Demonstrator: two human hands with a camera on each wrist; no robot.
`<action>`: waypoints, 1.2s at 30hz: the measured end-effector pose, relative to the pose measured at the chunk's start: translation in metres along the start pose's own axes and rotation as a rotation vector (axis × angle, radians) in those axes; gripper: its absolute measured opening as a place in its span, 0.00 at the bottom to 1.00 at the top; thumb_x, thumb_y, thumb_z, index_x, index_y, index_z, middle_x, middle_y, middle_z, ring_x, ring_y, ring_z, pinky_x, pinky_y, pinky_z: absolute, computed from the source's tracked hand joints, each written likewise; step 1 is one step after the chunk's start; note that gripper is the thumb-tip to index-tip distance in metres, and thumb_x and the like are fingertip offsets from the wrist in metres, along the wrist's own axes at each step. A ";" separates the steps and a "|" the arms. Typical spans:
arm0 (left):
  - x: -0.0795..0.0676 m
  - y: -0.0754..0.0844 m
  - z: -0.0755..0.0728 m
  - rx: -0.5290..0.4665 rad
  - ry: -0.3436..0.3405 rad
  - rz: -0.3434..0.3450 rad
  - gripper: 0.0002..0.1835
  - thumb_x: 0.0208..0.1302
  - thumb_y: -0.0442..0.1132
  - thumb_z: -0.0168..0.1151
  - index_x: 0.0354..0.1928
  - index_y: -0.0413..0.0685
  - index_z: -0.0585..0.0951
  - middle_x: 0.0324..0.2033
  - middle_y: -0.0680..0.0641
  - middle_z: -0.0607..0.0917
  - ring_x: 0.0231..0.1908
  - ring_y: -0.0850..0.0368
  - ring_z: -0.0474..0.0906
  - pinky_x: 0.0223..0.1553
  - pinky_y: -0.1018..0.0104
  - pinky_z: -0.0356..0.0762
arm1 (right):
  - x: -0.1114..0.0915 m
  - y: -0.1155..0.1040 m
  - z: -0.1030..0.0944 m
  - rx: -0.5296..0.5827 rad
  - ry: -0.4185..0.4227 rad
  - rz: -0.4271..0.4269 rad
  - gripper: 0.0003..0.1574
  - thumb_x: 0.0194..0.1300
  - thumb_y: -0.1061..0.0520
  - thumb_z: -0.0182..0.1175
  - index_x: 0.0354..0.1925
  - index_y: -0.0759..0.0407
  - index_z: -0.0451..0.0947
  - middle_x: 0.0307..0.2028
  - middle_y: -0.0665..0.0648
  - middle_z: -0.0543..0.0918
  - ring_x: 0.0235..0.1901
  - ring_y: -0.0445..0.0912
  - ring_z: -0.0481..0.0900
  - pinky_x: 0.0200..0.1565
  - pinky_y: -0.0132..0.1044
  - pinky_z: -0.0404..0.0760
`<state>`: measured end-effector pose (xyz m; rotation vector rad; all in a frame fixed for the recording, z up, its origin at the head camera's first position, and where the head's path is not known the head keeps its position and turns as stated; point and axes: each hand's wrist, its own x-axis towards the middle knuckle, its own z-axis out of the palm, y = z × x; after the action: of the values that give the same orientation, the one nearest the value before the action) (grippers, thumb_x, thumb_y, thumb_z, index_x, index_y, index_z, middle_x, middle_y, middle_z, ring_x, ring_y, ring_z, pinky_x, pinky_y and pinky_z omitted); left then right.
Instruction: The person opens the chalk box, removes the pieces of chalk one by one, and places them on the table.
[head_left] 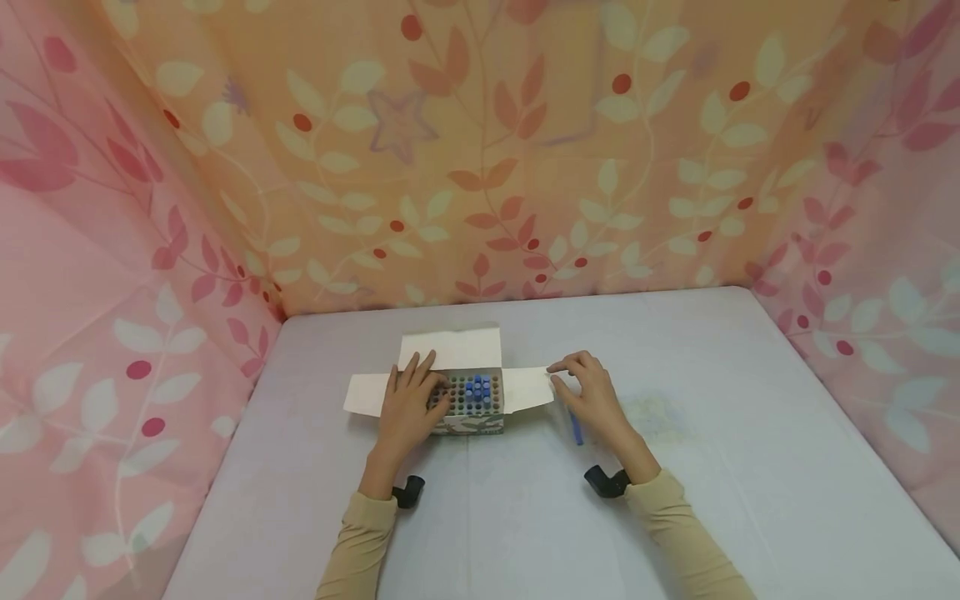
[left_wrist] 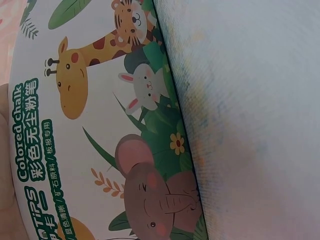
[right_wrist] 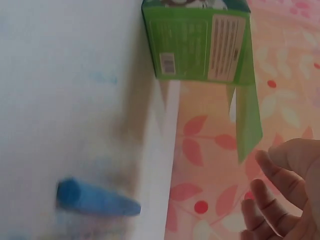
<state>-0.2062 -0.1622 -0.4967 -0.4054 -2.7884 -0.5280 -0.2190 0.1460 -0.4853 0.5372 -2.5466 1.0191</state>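
An opened box of colored chalk [head_left: 468,425] stands on the table, animals and the words "Colored chalk" printed on its side in the left wrist view. Several blue chalks [head_left: 478,390] stand in the right half of its holed insert. Over the box's left part lies my left hand [head_left: 408,408], fingers spread, hiding some holes. My right hand [head_left: 592,396] is at the outer edge of the right flap [head_left: 527,389], fingers loosely bent with nothing between them. Below it, one blue chalk stick [right_wrist: 97,197] lies on the table beside the box.
The back flap [head_left: 453,346] and left flap [head_left: 366,393] stand folded outward. Colored chalk smudges [head_left: 656,417] mark the white table right of my right hand. Patterned curtains [head_left: 480,167] enclose the back and sides. Black wrist devices [head_left: 606,482] sit near both cuffs.
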 end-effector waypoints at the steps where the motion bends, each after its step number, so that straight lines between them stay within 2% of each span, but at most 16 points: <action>1: 0.000 0.000 0.000 0.002 0.000 -0.003 0.10 0.62 0.52 0.54 0.41 0.61 0.78 0.69 0.51 0.61 0.71 0.48 0.48 0.70 0.43 0.38 | 0.001 -0.003 0.003 0.000 0.005 -0.019 0.08 0.59 0.57 0.62 0.39 0.53 0.81 0.38 0.54 0.76 0.40 0.49 0.72 0.39 0.43 0.68; 6: -0.002 -0.002 -0.001 0.008 0.008 -0.014 0.10 0.61 0.52 0.54 0.41 0.60 0.78 0.69 0.51 0.61 0.70 0.48 0.48 0.70 0.43 0.40 | 0.009 -0.020 0.018 0.017 0.011 -0.136 0.07 0.56 0.56 0.65 0.36 0.52 0.82 0.37 0.52 0.76 0.36 0.46 0.71 0.37 0.39 0.67; 9: -0.002 -0.001 -0.002 -0.003 0.001 -0.018 0.10 0.61 0.52 0.54 0.41 0.60 0.78 0.69 0.51 0.60 0.71 0.49 0.47 0.70 0.44 0.37 | 0.014 -0.030 0.025 0.023 -0.002 -0.200 0.07 0.56 0.56 0.65 0.36 0.52 0.82 0.37 0.52 0.75 0.36 0.47 0.71 0.36 0.39 0.66; 13: 0.000 0.000 -0.002 -0.016 -0.007 -0.014 0.10 0.62 0.52 0.54 0.41 0.60 0.78 0.69 0.51 0.59 0.71 0.49 0.46 0.71 0.46 0.34 | 0.020 -0.040 0.035 0.008 -0.020 -0.260 0.07 0.55 0.57 0.66 0.35 0.52 0.83 0.37 0.53 0.76 0.34 0.47 0.70 0.33 0.38 0.64; 17: 0.001 0.001 -0.001 -0.010 -0.005 0.001 0.10 0.62 0.52 0.54 0.41 0.60 0.78 0.69 0.51 0.60 0.71 0.49 0.47 0.71 0.45 0.35 | 0.026 -0.049 0.046 -0.031 -0.046 -0.312 0.08 0.53 0.56 0.68 0.35 0.51 0.84 0.37 0.53 0.76 0.32 0.45 0.67 0.32 0.36 0.61; 27: 0.001 0.001 0.000 0.007 0.009 0.011 0.12 0.61 0.52 0.53 0.42 0.59 0.78 0.69 0.50 0.61 0.70 0.47 0.49 0.70 0.43 0.37 | 0.037 -0.060 0.065 -0.104 -0.102 -0.349 0.08 0.56 0.52 0.66 0.36 0.48 0.84 0.38 0.52 0.75 0.33 0.46 0.70 0.32 0.39 0.68; 32: 0.000 0.000 0.000 0.008 -0.005 0.005 0.12 0.62 0.53 0.52 0.42 0.60 0.78 0.69 0.50 0.60 0.71 0.48 0.47 0.70 0.44 0.36 | 0.037 -0.058 0.070 -0.102 -0.124 -0.323 0.08 0.57 0.50 0.65 0.37 0.48 0.84 0.38 0.51 0.75 0.34 0.46 0.70 0.32 0.37 0.67; 36: 0.000 0.000 0.001 0.025 -0.001 0.007 0.12 0.62 0.54 0.52 0.42 0.61 0.78 0.69 0.50 0.60 0.71 0.48 0.48 0.70 0.42 0.40 | 0.037 -0.057 0.072 -0.080 -0.133 -0.294 0.09 0.57 0.50 0.65 0.37 0.48 0.84 0.39 0.51 0.75 0.34 0.45 0.70 0.32 0.36 0.65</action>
<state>-0.2061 -0.1617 -0.4975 -0.4099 -2.7910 -0.4911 -0.2374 0.0482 -0.4846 0.9513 -2.5087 0.7978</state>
